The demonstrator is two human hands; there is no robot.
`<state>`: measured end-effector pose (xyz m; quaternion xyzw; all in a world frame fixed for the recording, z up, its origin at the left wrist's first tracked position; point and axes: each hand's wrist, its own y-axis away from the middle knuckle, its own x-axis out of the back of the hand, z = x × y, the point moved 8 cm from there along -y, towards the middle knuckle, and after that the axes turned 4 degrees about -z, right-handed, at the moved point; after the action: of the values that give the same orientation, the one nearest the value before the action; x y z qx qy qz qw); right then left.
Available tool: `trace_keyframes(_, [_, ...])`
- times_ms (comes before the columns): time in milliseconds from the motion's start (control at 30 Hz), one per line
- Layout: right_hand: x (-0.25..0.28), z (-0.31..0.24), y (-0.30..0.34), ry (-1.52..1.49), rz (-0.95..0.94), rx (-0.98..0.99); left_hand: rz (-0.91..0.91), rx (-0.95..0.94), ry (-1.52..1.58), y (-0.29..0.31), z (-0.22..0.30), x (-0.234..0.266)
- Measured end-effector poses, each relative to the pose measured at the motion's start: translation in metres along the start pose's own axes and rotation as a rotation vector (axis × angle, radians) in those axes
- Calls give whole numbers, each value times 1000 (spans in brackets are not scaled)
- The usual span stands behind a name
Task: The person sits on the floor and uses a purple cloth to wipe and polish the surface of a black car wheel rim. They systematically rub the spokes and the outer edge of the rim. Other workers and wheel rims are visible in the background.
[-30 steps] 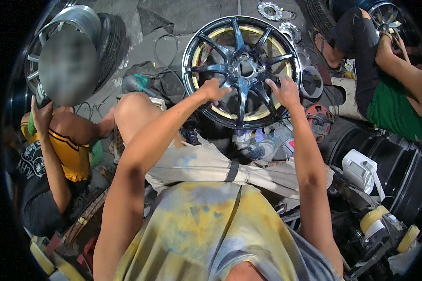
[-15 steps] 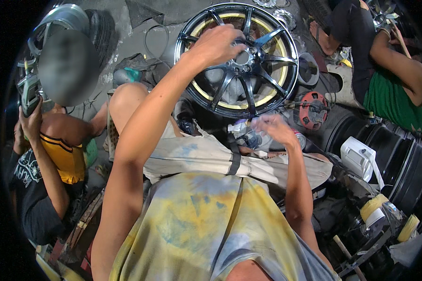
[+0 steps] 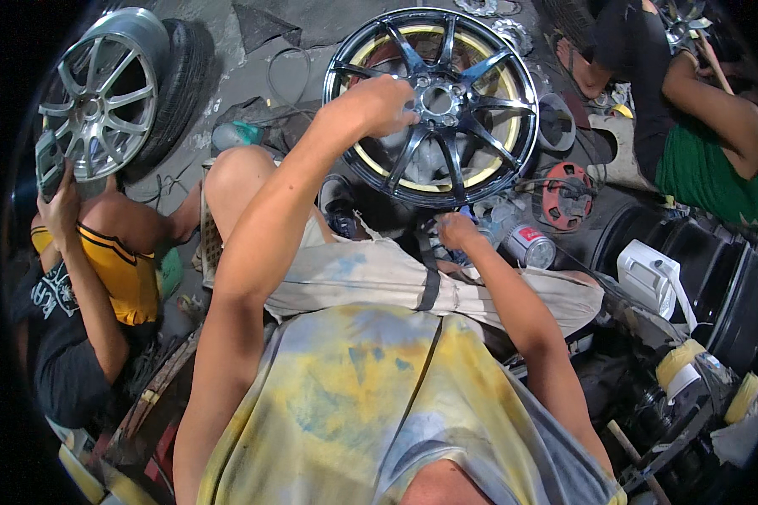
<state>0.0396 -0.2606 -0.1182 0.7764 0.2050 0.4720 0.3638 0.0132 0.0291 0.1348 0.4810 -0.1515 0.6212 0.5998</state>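
Note:
A dark, glossy multi-spoke wheel rim (image 3: pixel 453 168) with a pale yellow inner ring leans tilted in front of me, beyond my knees. My left hand (image 3: pixel 386 105) reaches onto its spokes just left of the hub, fingers curled against them. Below the rim's near edge, my right hand (image 3: pixel 456 230) is closed like a fist, close to a clutter of small items. What sits in its fingers, if anything, is hidden. Just right of that hand lies a drink can (image 3: pixel 532 246) with a silvery end.
A red round-bodied device (image 3: pixel 566 195) lies right of the rim. Black rims (image 3: pixel 699 261) and a white plastic box (image 3: pixel 648 278) stand further right. At left, a person holds a phone (image 3: pixel 49 164) beside a silver rim (image 3: pixel 97 101); another person (image 3: pixel 720 151) works at far right.
My left hand has shifted left from over the hub, onto the spokes. The right hand has drawn left and closed. At left, the silver rim now shows its spokes.

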Motion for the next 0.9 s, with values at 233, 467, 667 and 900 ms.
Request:
trace_keyframes(233, [114,-25,102,-698,115,89,-118,-174,101,-11,34,-41])
trace_keyframes(467, [152,-11,138,-1415,375,228,-478,-378,505,-3,82,-105])
trace_keyframes(667, [159,-10,141,-1429,464,224,-451,-223,596,-8,80,-116])
trace_keyframes(900, [120,1,124,-1176,205,84,-204,-341,268,-14,86,-126])
